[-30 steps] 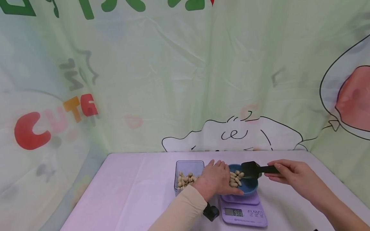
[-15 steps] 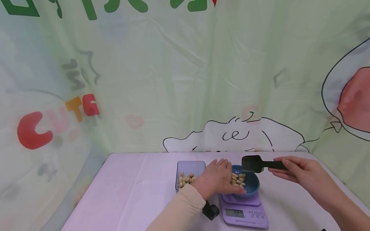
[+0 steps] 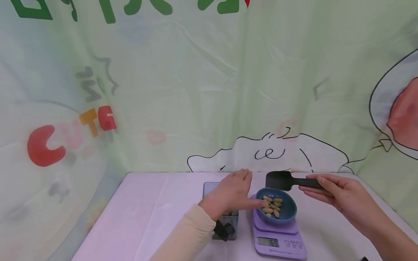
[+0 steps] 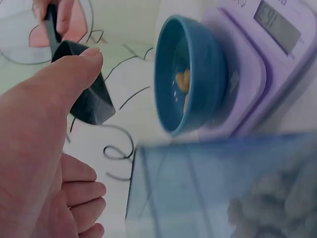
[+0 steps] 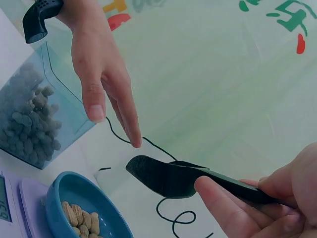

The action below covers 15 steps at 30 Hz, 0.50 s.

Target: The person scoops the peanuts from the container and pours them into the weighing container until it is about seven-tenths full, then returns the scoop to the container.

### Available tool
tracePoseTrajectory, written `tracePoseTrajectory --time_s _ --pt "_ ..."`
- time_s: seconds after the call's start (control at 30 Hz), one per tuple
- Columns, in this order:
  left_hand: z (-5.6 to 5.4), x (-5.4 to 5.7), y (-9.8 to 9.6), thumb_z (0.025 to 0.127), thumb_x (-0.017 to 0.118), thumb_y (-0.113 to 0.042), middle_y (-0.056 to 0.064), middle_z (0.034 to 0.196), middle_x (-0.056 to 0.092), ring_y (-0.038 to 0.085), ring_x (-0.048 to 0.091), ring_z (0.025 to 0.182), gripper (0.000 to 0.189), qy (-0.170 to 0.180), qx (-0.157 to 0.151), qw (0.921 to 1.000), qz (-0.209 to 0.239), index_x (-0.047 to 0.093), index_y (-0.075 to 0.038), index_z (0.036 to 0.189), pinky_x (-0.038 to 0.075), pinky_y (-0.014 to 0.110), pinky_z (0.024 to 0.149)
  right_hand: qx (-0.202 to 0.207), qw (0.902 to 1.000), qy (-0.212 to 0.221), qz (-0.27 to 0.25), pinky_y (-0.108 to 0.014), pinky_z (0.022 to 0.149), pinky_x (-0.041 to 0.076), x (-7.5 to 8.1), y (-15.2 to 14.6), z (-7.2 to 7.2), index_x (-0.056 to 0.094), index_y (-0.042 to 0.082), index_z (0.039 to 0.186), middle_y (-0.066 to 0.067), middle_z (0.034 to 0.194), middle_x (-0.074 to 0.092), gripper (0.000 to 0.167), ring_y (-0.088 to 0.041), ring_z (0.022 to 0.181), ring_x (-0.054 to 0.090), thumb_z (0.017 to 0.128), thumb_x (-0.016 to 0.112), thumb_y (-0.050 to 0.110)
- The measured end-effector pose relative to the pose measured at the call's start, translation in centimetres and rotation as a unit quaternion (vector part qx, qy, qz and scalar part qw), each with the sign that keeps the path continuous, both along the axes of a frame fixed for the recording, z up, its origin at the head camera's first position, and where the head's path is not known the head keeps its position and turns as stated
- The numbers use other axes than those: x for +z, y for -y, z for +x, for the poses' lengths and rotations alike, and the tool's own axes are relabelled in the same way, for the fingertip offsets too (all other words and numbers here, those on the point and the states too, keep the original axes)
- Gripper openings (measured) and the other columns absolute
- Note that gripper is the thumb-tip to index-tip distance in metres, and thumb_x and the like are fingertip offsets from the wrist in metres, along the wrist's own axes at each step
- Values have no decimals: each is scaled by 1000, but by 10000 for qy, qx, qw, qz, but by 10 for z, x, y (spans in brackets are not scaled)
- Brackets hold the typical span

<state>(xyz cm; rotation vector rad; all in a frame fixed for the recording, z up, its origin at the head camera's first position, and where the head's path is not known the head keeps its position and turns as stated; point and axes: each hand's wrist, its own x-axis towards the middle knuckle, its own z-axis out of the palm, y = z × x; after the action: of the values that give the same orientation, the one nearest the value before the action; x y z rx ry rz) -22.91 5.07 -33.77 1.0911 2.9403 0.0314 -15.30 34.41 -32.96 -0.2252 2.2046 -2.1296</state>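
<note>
while aloft, black scoop point(image 3: 295, 181) crosswise, blade point(image 3: 278, 180) leftward

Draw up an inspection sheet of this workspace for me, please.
Surface: pale lilac table.
Job's things: blue bowl of peanuts on a purple scale; transparent bin of more peanuts beside the scale; black scoop held apart from the bowl.
Clutter: nothing seen.
Hands: left hand holding nothing, black device at its wrist; right hand gripping the scoop's handle.
Cables: nothing seen.
Surroundings: pale green curtain with printed drawings and lettering.
</note>
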Motion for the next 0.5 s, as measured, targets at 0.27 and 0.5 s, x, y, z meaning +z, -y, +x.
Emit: tracePoseTrajectory --time_s 0.27,0.5 --pt "-3 6 28 89 44 -77 5 165 26 17 24 152 100 105 231 9995 203 25 -8 158 22 34 125 -11 9999 136 -25 -26 86 58 5 17 -6 64 12 128 5 117 73 32 -18 106 72 105 49 28" --pt "-1 6 56 91 48 -72 8 165 23 20 22 153 98 200 321 9976 586 23 -6 158 21 37 125 300 9994 -80 -155 -25 87 57 7 31 -10 61 8 132 6 119 72 33 -18 107 71 106 46 22"
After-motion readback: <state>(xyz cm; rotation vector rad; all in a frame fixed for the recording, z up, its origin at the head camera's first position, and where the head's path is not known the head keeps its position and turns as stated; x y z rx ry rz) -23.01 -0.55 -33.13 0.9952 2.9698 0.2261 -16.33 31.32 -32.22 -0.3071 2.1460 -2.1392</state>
